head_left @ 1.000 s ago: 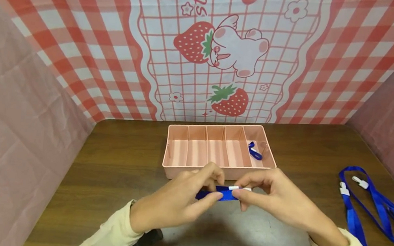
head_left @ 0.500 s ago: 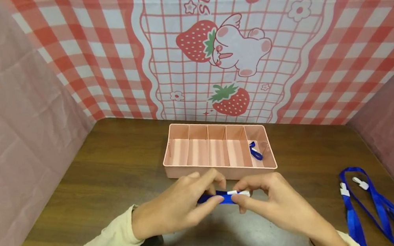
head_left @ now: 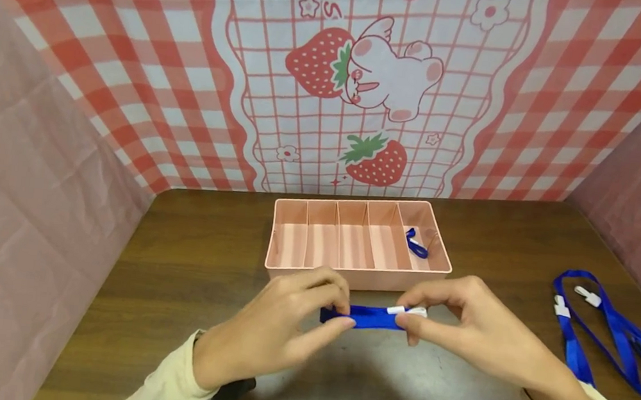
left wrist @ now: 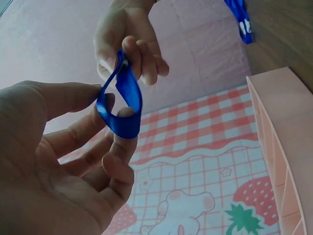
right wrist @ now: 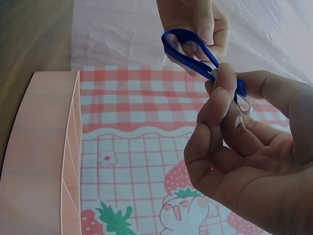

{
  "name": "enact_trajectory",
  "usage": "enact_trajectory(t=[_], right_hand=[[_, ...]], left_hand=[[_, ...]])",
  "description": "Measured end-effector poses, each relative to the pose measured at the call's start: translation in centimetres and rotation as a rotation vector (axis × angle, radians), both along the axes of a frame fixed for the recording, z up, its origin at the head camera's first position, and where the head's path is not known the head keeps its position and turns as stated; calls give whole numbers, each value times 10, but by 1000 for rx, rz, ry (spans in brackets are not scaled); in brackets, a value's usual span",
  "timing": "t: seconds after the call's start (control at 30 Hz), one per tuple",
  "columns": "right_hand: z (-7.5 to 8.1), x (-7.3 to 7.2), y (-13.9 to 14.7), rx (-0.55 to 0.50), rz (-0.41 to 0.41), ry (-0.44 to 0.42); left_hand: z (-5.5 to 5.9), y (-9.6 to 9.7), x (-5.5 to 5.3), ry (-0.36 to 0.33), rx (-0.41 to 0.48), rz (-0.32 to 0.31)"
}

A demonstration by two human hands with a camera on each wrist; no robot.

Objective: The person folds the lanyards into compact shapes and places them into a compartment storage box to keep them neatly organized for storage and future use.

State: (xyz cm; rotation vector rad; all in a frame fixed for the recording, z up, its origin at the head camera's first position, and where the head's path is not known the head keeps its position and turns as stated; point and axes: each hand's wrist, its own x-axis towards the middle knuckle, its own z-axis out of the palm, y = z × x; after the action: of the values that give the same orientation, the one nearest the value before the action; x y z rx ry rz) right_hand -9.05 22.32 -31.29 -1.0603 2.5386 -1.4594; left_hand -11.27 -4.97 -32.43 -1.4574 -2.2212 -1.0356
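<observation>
In the head view a blue lanyard [head_left: 373, 318], doubled into a short loop, is held level between both hands, just in front of the pink box. My left hand [head_left: 286, 319] pinches its left part between thumb and fingers. In the left wrist view, a fingertip lies inside the rounded bend of the strap [left wrist: 128, 98]. My right hand [head_left: 476, 331] pinches the other end beside the white clip [head_left: 416, 312]. The right wrist view shows the clip's white loop [right wrist: 244, 105] sticking out past the fingers; part of the strap there is hidden by them.
The pink divided box [head_left: 359, 278] stands behind the hands. A small folded blue lanyard [head_left: 417, 244] lies in its rightmost compartment. More blue lanyards [head_left: 626, 339] with white clips lie loose at the table's right. A checked strawberry cloth [head_left: 192, 84] hangs behind the brown table [head_left: 187, 258].
The hands have moved apart, the left one leftward and the right one rightward. A longer stretch of blue strap now shows between them. The box and the loose lanyards stay put.
</observation>
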Motion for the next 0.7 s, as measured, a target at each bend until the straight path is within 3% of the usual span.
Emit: enact_trajectory(t=[0.17, 0.3, 0.37, 0.53, 0.7], right_hand=[[0, 1, 1, -3, -8, 17], [1, 1, 1, 4, -23, 30], [2, 1, 2, 13, -29, 33], [5, 2, 4, 18, -36, -4], [7, 2, 4, 12, 2, -38]], left_hand=[[2, -4, -1, -50, -18, 25], [3, -7, -3, 12, -69, 87], [3, -9, -5, 42, -79, 89], [1, -9, -9, -43, -32, -9], [0, -8, -5, -119, 42, -68]])
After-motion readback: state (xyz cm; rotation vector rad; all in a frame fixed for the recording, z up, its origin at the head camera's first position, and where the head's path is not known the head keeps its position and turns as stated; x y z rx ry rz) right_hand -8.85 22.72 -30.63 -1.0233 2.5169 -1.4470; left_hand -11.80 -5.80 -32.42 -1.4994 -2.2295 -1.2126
